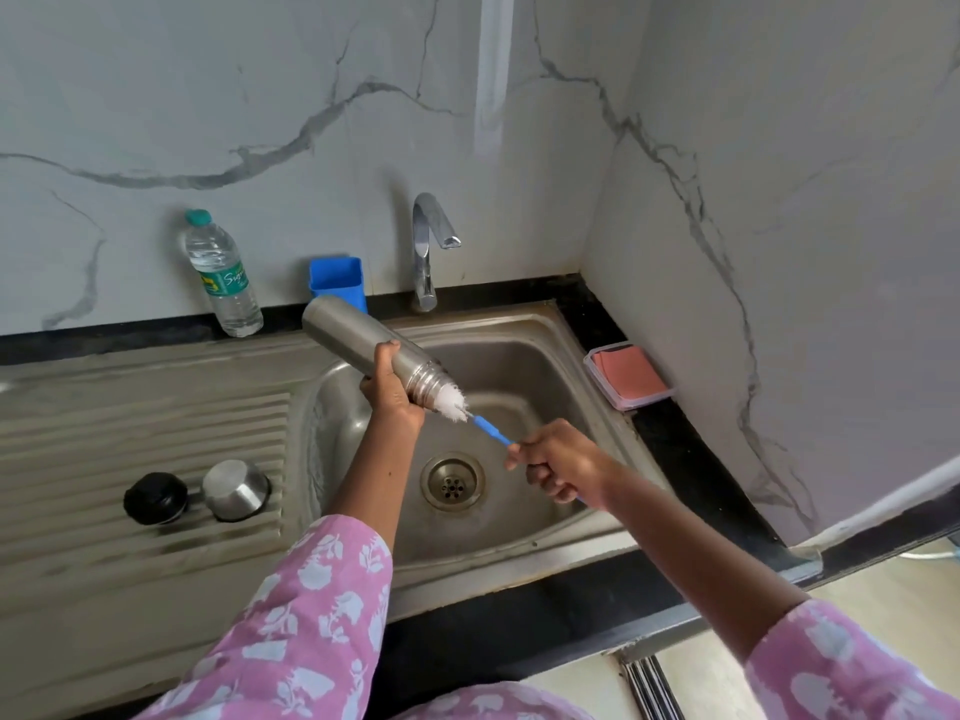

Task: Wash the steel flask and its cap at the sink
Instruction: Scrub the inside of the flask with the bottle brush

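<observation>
Steel drainboard bears black stopper beside steel cap; black counter bears plastic bottle.

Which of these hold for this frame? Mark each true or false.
1. The left hand holds the steel flask over the sink. True.
2. The right hand holds a sponge. False: it grips the blue-handled bottle brush, bristles at the flask's mouth.
3. Water runs from the tap. False: no stream shows.
4. The steel cap and black stopper sit on the drainboard. True.
</observation>
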